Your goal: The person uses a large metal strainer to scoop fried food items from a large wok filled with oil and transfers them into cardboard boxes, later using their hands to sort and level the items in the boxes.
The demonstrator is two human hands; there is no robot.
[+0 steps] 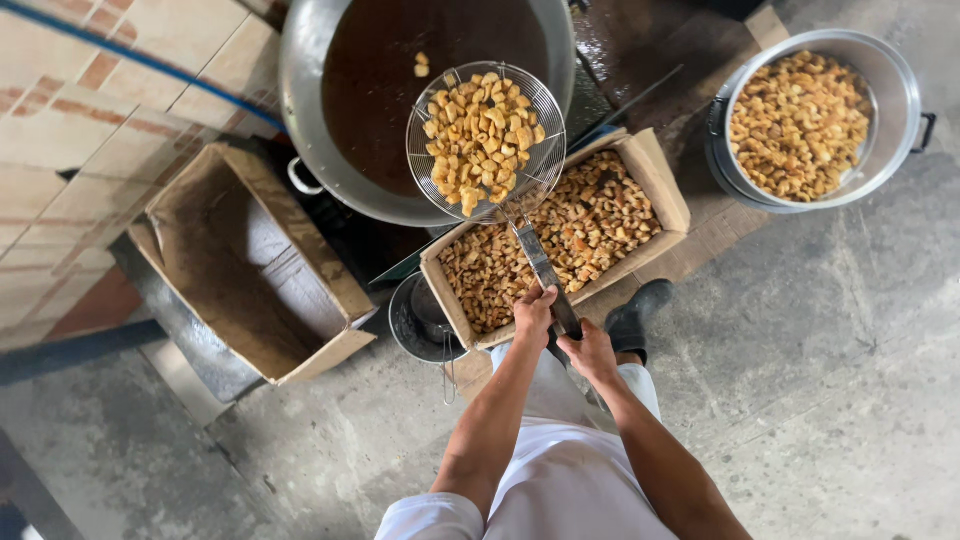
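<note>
Both our hands hold a closed grip on the skimmer [487, 143] handle: the left hand [533, 313] higher up, the right hand [588, 348] just behind it at the end. Its wire basket, full of golden fried pieces, hangs over the wok [310, 90] of dark oil. Below the handle sits a cardboard box [655, 170] of fried pieces on the floor [820, 380]; a pot [895, 90] of more stands well apart, an empty box [330, 275] on the other side.
</note>
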